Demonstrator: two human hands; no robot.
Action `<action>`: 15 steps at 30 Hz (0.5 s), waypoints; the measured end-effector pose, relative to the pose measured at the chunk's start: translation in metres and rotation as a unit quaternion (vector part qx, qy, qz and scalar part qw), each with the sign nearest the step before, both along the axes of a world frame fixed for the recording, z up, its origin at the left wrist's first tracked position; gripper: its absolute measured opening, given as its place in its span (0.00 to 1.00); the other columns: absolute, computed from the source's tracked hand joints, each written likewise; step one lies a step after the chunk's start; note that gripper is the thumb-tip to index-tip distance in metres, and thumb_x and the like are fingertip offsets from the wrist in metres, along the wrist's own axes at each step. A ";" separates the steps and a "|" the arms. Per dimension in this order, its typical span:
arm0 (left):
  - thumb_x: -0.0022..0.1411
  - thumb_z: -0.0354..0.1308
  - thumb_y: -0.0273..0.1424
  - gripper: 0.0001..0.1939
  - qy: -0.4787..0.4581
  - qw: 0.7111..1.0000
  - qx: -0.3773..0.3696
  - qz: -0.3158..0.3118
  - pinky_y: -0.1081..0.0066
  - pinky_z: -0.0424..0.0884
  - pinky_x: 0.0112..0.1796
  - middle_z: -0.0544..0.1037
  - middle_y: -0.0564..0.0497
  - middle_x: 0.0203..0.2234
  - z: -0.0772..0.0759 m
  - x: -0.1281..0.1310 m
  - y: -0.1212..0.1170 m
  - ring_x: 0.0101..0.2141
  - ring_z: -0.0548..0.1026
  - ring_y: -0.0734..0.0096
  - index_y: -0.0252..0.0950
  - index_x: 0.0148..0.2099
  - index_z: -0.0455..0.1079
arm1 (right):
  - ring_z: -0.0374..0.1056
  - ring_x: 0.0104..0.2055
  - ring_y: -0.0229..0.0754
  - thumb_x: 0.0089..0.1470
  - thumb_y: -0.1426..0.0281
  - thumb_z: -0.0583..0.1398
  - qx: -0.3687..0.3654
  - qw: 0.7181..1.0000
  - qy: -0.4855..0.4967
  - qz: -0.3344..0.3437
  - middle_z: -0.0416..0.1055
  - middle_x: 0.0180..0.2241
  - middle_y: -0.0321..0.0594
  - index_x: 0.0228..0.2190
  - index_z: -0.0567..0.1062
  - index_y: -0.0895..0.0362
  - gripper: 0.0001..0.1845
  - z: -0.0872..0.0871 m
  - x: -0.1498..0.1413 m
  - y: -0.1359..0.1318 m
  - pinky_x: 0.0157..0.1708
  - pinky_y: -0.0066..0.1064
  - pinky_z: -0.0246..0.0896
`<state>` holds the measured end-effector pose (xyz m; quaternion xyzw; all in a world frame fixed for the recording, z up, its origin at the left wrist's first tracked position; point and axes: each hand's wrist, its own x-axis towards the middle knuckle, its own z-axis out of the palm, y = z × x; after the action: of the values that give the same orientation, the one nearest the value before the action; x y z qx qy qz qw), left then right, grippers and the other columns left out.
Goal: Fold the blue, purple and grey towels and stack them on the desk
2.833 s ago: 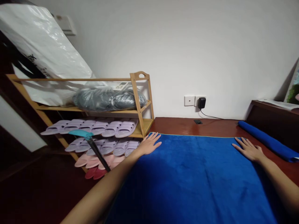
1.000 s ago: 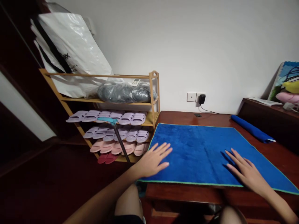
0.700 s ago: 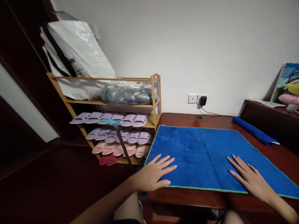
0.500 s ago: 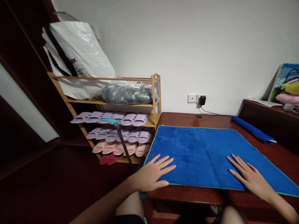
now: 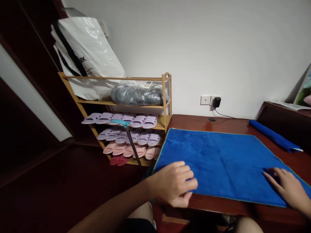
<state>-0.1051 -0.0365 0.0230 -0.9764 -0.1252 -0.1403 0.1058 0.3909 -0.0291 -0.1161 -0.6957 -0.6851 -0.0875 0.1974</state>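
Note:
A blue cloth (image 5: 213, 161) with a thin green edge lies spread flat on the reddish-brown wooden table. Over its near left corner is my left hand (image 5: 176, 184), closed, its fingers curled and the thumb close under them. What the fingers hold, if anything, is hidden behind the knuckles. On the right part of the cloth rests my right hand (image 5: 288, 186), its fingers bent and the thumb stretched apart from them. Nothing shows between its thumb and fingers. A faint crease runs down the middle of the cloth.
A rolled blue cloth (image 5: 274, 136) lies at the table's back right. Left stands a wooden rack (image 5: 167, 97) with several slippers (image 5: 150, 121) and a white bag (image 5: 92, 48). A blue-topped pole (image 5: 132, 142) leans before it. A black plug (image 5: 217, 102) sits in the wall.
Both hands lay flat with fingers spread; now the left has curled closed and moved slightly right, and the right has bent its fingers and moved right. The view has shifted a little left.

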 end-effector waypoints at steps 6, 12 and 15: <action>0.58 0.52 0.26 0.06 -0.065 0.994 0.056 -0.072 0.69 0.54 0.22 0.61 0.55 0.19 -0.012 0.023 -0.003 0.21 0.59 0.73 0.37 0.28 0.65 | 0.66 0.37 0.52 0.48 0.43 0.50 -0.008 1.000 0.028 -0.011 0.69 0.33 0.44 0.37 0.68 0.49 0.26 -0.025 0.021 0.004 0.42 0.46 0.62; 0.60 0.56 0.28 0.15 -0.081 0.987 0.016 -0.135 0.71 0.57 0.22 0.60 0.57 0.17 -0.007 0.046 -0.010 0.20 0.59 0.76 0.36 0.21 0.62 | 0.67 0.40 0.49 0.48 0.47 0.54 -0.014 1.000 0.023 -0.014 0.70 0.35 0.43 0.40 0.70 0.50 0.25 -0.026 0.026 0.005 0.41 0.41 0.61; 0.62 0.54 0.23 0.19 -0.096 0.985 -0.006 -0.141 0.73 0.59 0.22 0.60 0.58 0.15 -0.001 0.054 -0.010 0.20 0.59 0.77 0.36 0.18 0.60 | 0.68 0.38 0.48 0.45 0.45 0.55 -0.011 0.999 0.034 -0.020 0.71 0.34 0.44 0.38 0.72 0.50 0.26 -0.024 0.024 0.006 0.40 0.40 0.61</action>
<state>-0.0514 -0.0461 0.0220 -0.9669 0.0035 -0.2462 0.0670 0.4146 -0.0233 -0.1396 -0.7141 -0.6646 -0.0609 0.2111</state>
